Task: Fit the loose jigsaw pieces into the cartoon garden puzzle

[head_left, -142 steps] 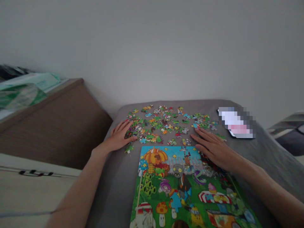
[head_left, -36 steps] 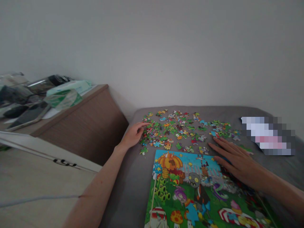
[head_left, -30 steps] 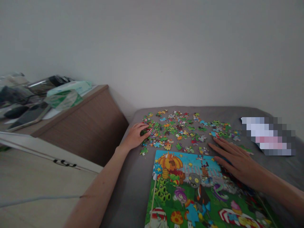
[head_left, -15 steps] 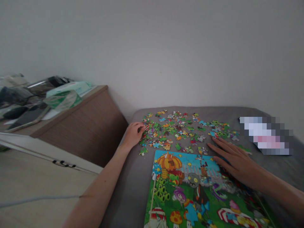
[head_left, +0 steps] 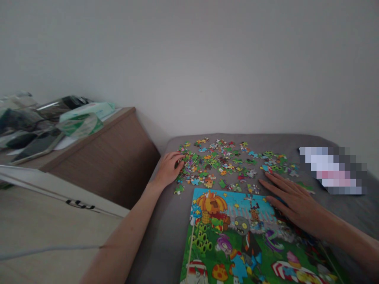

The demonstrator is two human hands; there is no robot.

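Loose jigsaw puzzle pieces (head_left: 207, 161) lie scattered on a grey cloth surface. At their left edge is my left hand (head_left: 170, 169), thumb and fingers curled together in a pinch at a puzzle piece, mostly hidden by the fingers. In front lies a colourful cartoon puzzle board (head_left: 225, 232) with a pumpkin and a zombie on it. Over its upper right corner rests my right hand (head_left: 293, 199), fingers stretched out and spread, holding nothing. Its fingertips reach toward the pieces and cover part of the board's edge.
To the left stands a brown wooden cabinet (head_left: 103, 154) with a green-and-white plastic package (head_left: 85, 118) and a dark flat device (head_left: 38, 146) on top. A pale panel with a cable (head_left: 50, 248) is nearer. A blurred-out flat item (head_left: 331, 169) lies at right, below the wall.
My left hand has turned slightly, and its fingers have shifted a little at the edge of the loose pieces. The right hand stays in place.
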